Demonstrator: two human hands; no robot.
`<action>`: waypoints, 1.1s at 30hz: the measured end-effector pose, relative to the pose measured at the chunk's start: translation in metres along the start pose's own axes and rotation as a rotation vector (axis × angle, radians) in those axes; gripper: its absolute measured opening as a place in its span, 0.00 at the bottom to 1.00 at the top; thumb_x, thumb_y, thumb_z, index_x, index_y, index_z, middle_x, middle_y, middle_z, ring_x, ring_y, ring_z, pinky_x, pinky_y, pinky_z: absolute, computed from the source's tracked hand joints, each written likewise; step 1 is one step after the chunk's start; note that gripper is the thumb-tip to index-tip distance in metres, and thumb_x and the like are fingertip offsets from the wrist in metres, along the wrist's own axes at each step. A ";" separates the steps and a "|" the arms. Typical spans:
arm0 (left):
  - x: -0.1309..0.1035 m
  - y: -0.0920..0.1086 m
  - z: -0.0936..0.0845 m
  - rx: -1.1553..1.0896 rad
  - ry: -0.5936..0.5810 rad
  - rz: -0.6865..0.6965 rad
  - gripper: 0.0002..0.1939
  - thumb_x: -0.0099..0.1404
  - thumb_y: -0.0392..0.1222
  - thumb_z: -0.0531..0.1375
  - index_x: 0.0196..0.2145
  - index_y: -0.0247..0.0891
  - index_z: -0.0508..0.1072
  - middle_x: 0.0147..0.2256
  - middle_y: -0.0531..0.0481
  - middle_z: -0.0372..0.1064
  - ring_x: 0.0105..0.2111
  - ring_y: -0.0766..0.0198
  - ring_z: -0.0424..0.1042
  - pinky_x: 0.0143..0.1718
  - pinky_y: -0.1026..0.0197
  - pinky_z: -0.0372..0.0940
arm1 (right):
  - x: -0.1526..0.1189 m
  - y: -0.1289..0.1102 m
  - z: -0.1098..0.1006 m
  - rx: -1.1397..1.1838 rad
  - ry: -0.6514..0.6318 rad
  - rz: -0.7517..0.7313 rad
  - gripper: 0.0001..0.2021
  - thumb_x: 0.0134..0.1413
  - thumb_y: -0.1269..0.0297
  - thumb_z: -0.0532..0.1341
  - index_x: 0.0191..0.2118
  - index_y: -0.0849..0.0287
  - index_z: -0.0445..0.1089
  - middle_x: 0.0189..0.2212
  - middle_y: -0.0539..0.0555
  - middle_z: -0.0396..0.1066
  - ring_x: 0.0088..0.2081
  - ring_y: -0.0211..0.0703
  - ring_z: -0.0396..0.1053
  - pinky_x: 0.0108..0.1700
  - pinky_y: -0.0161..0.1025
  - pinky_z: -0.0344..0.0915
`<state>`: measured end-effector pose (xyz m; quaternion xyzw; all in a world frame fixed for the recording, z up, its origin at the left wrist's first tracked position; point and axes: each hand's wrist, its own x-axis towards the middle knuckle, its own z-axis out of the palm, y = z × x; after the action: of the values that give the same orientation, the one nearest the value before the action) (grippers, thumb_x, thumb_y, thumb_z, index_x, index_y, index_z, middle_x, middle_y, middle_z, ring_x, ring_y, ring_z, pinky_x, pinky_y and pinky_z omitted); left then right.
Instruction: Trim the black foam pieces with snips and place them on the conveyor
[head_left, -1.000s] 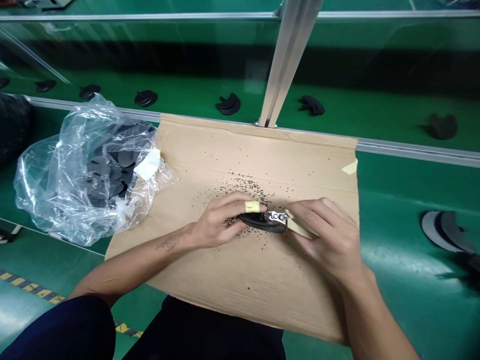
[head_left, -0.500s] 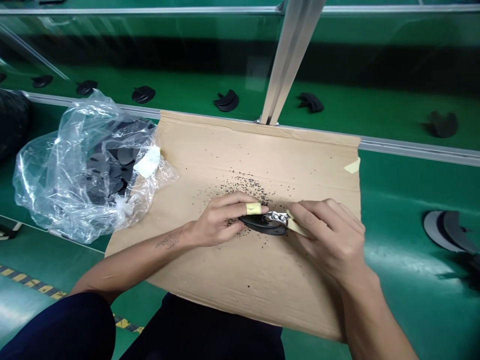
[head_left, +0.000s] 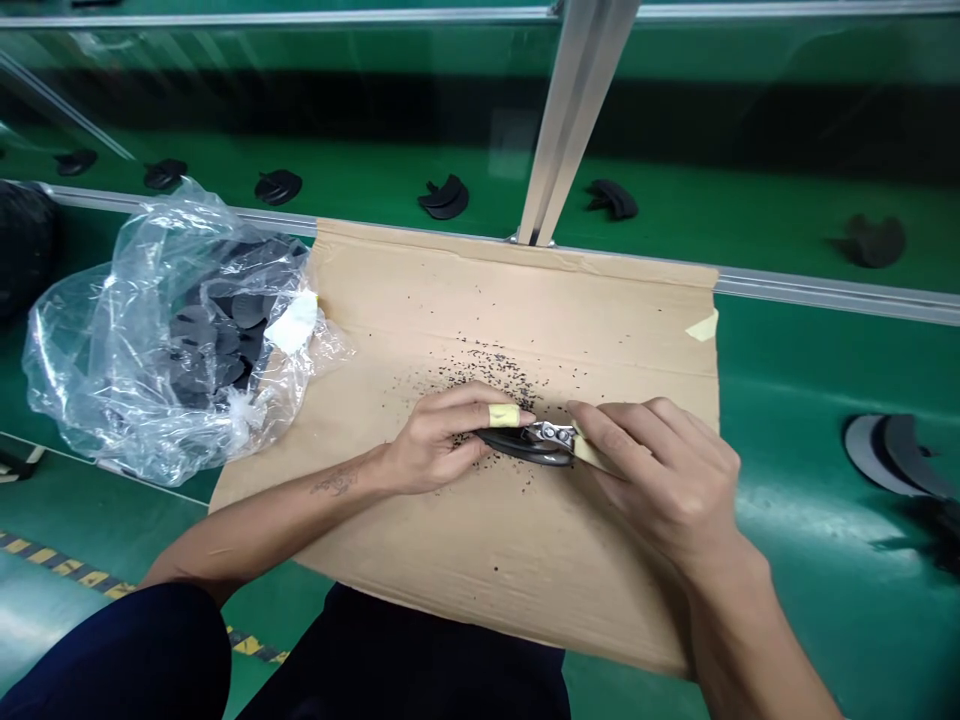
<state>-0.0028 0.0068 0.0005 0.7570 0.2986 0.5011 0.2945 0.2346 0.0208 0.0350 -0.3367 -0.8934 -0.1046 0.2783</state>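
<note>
Brown cardboard sheet [head_left: 360, 550], edges uneven, spread over the green worktop [head_left: 795, 380] and reaching the person's dark-clothed lap [head_left: 405, 665]. Fine black specks [head_left: 499, 370] scattered on it, densest just beyond the hands. Silver metal rail [head_left: 840, 291] along the far edge; silver metal post [head_left: 579, 110] rising from it, slanted in view. On the green surface beyond the rail: a spaced row of black curved parts [head_left: 445, 199]. At left, a crumpled clear plastic bag [head_left: 82, 370] containing dark rounded pieces [head_left: 199, 350], partly overlapping the cardboard. At right, grey and black crescent pieces [head_left: 892, 455]. Floor at lower left carries black-and-yellow striped tape [head_left: 67, 570].

Left hand [head_left: 439, 440]: forearm angled in from lower left, fingers pointing right, a yellow wrap [head_left: 504, 415] on one finger. It pinches a black curved piece [head_left: 517, 447] between fingers and thumb, above the middle of the cardboard.

Right hand [head_left: 664, 465]: forearm from lower right, knuckles up, fingers curled around a small silver metal hand tool [head_left: 555, 433], its handles mostly hidden. Tool head points left, at the black curved piece; cannot tell whether its jaws touch it.
</note>
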 end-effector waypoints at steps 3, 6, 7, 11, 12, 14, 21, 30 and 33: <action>-0.001 0.000 0.000 -0.004 -0.009 0.004 0.22 0.67 0.26 0.59 0.56 0.40 0.74 0.43 0.45 0.75 0.40 0.66 0.75 0.37 0.65 0.73 | -0.001 -0.001 -0.001 -0.030 0.009 0.003 0.08 0.58 0.77 0.64 0.41 0.58 0.72 0.26 0.49 0.75 0.26 0.37 0.61 0.28 0.38 0.56; -0.001 0.000 0.000 0.001 -0.012 -0.003 0.21 0.67 0.27 0.59 0.56 0.39 0.74 0.42 0.45 0.75 0.40 0.66 0.75 0.37 0.65 0.73 | -0.002 -0.003 -0.001 0.008 0.001 0.042 0.08 0.59 0.77 0.63 0.40 0.57 0.73 0.25 0.49 0.75 0.24 0.36 0.62 0.28 0.38 0.57; -0.001 0.000 0.000 0.004 -0.010 -0.004 0.21 0.67 0.27 0.59 0.55 0.39 0.74 0.42 0.45 0.75 0.40 0.66 0.75 0.37 0.65 0.73 | -0.002 -0.004 -0.001 0.072 -0.012 0.066 0.07 0.60 0.76 0.63 0.41 0.58 0.73 0.26 0.49 0.75 0.25 0.36 0.64 0.28 0.37 0.59; -0.001 -0.001 0.000 0.023 0.022 0.008 0.20 0.67 0.25 0.57 0.53 0.39 0.75 0.43 0.45 0.76 0.42 0.66 0.76 0.40 0.64 0.74 | -0.003 -0.005 0.001 0.447 -0.033 0.202 0.08 0.61 0.72 0.62 0.45 0.57 0.73 0.34 0.53 0.77 0.32 0.39 0.72 0.33 0.37 0.66; -0.001 -0.002 0.000 0.025 0.025 0.005 0.20 0.67 0.25 0.57 0.52 0.39 0.75 0.43 0.45 0.76 0.42 0.66 0.76 0.40 0.64 0.74 | -0.003 -0.004 0.001 0.499 -0.022 0.239 0.09 0.61 0.72 0.62 0.46 0.56 0.73 0.34 0.53 0.76 0.33 0.40 0.73 0.34 0.37 0.67; -0.001 -0.002 -0.001 0.022 0.021 -0.010 0.18 0.68 0.28 0.58 0.52 0.39 0.75 0.42 0.46 0.76 0.41 0.66 0.75 0.40 0.63 0.74 | -0.003 0.000 0.002 0.502 -0.011 0.306 0.08 0.62 0.70 0.61 0.45 0.55 0.73 0.33 0.53 0.75 0.33 0.40 0.72 0.34 0.37 0.66; 0.005 0.000 -0.006 -0.179 0.050 -0.412 0.16 0.69 0.46 0.63 0.50 0.34 0.74 0.42 0.43 0.76 0.42 0.61 0.76 0.44 0.60 0.73 | -0.011 0.023 0.014 -0.019 -0.316 0.357 0.20 0.65 0.48 0.55 0.46 0.60 0.72 0.36 0.60 0.74 0.37 0.53 0.68 0.37 0.45 0.62; 0.080 -0.059 -0.133 0.183 0.091 -0.600 0.31 0.68 0.65 0.54 0.45 0.33 0.78 0.39 0.43 0.77 0.43 0.54 0.75 0.47 0.52 0.71 | -0.024 0.031 0.033 -0.160 -0.287 0.358 0.20 0.67 0.54 0.48 0.45 0.60 0.73 0.39 0.63 0.73 0.40 0.57 0.68 0.41 0.49 0.60; 0.119 -0.093 -0.177 0.383 0.129 -0.552 0.21 0.67 0.54 0.61 0.44 0.33 0.78 0.46 0.42 0.75 0.53 0.51 0.71 0.58 0.51 0.65 | -0.026 0.033 0.036 -0.156 -0.270 0.360 0.19 0.66 0.55 0.49 0.44 0.60 0.73 0.40 0.63 0.73 0.40 0.57 0.68 0.42 0.49 0.61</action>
<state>-0.1446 0.1822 0.0575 0.6558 0.5989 0.3843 0.2521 0.2571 0.0445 -0.0093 -0.5221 -0.8373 -0.0760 0.1436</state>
